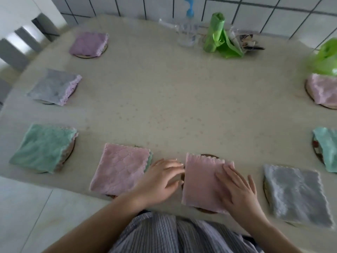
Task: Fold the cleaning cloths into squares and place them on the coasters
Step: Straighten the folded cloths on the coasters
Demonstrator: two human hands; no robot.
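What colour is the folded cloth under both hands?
Pink cloth, scalloped edge; clearest in the head view.

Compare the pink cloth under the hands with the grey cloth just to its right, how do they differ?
The pink cloth is being handled: the right hand lies flat on it and the left hand touches its left edge. The grey cloth lies untouched. The pink cloth looks smooth, while the grey cloth looks more rumpled. Both are folded roughly square, each over a round coaster.
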